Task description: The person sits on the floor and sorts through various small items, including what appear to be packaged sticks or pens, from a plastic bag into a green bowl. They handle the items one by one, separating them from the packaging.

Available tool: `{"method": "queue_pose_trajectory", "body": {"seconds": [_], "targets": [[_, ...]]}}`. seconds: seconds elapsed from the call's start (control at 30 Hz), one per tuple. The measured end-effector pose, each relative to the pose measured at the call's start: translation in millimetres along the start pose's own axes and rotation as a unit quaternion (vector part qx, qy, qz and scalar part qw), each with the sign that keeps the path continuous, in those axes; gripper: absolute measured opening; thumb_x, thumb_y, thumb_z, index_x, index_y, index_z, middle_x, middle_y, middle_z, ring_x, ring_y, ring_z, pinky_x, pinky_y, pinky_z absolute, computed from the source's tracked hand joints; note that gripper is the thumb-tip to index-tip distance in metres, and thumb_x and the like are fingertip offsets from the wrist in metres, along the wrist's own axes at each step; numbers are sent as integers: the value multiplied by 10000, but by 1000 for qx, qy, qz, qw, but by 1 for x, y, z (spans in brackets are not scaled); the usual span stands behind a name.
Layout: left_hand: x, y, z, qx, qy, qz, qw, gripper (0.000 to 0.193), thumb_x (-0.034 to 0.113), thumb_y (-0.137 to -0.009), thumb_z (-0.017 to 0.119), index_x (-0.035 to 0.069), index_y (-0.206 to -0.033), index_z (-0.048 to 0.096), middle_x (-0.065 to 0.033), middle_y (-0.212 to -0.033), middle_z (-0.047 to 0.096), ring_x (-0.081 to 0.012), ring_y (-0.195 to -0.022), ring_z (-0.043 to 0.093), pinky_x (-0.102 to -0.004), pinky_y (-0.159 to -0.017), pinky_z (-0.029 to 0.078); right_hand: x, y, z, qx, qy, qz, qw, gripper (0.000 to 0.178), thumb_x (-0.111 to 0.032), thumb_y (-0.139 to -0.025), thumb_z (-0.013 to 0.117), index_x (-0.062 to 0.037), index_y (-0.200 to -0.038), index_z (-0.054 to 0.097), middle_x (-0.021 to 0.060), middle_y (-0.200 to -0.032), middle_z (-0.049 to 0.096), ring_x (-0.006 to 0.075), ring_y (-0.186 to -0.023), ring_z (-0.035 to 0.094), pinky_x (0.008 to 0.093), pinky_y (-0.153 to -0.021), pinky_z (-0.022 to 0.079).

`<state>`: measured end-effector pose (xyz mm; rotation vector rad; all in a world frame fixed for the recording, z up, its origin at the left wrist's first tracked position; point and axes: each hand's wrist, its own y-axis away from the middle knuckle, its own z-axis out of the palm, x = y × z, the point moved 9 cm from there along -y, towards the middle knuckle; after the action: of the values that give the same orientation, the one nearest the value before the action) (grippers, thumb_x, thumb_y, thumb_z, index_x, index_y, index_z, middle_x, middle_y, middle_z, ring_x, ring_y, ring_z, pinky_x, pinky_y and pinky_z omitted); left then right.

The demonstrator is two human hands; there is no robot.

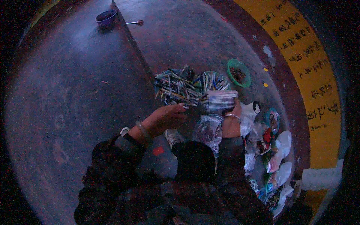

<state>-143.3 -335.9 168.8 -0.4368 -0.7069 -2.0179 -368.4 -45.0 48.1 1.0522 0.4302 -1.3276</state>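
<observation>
My left hand (pixel 167 117) reaches to the near edge of a heap of pens (pixel 178 88), its fingers drawn together at a small pale tip. Whether that tip belongs to a pen I cannot make out. In my right hand (pixel 234 111) is a bundle of pens (pixel 222 98), whitish and lying side by side, perhaps in a clear wrapping. Just beyond the bundle, more pens (pixel 214 81) fan out in a round container whose rim is mostly hidden. Dim light blurs the finger details.
A green basin (pixel 239 73) with dark contents stands beyond my right hand. A clear plastic bag (pixel 209 131) lies before my knees. Several bags and wrappers (pixel 275 161) line the right side. A purple basin (pixel 106 18) sits far off, beside a thin-handled tool (pixel 135 23).
</observation>
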Motion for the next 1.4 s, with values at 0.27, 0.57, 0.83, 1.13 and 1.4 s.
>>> {"method": "queue_pose_trajectory", "body": {"seconds": [0.27, 0.57, 0.83, 1.13, 1.4], "targets": [[14, -8, -19, 79, 27, 51, 995, 384, 323, -812, 544, 50, -1079, 501, -116, -1020, 554, -234, -928, 545, -333, -770, 444, -15, -18, 33, 46, 180, -185, 965, 340, -277, -787, 504, -41, -1031, 524, 98, -977, 558, 271, -845, 541, 418, -731, 434], [31, -12, -14, 130, -53, 32, 990, 334, 314, -822, 530, 56, -1033, 508, -105, -986, 571, -211, -894, 559, -310, -743, 447, -12, -41, 34, 33, 187, -130, 973, 349, -322, -796, 501, -46, -1005, 543, 86, -911, 561, 237, -775, 541, 380, -673, 435], [33, -13, -13, 133, -67, 38, 988, 317, 301, -829, 519, 50, -1022, 508, -98, -955, 572, -210, -851, 569, -314, -713, 454, -46, -32, 40, -5, 209, -121, 970, 365, -363, -803, 498, -50, -981, 559, 75, -854, 565, 207, -713, 541, 345, -622, 436], [38, -14, -5, 123, -71, 43, 989, 306, 294, -837, 506, 37, -1005, 521, -95, -952, 569, -197, -837, 570, -278, -688, 449, -49, -72, 4, 45, 477, -112, 871, 368, -399, -761, 544, -70, -920, 585, 42, -707, 540, 172, -574, 464, 368, -544, 387], [38, -12, -12, 124, -83, 50, 988, 297, 299, -841, 496, 55, -1007, 526, -70, -946, 572, -183, -832, 569, -277, -689, 446, -29, -101, -8, 81, 544, -47, 834, 366, -405, -760, 532, -93, -943, 594, 60, -791, 571, 219, -645, 519, 387, -580, 416]]}}
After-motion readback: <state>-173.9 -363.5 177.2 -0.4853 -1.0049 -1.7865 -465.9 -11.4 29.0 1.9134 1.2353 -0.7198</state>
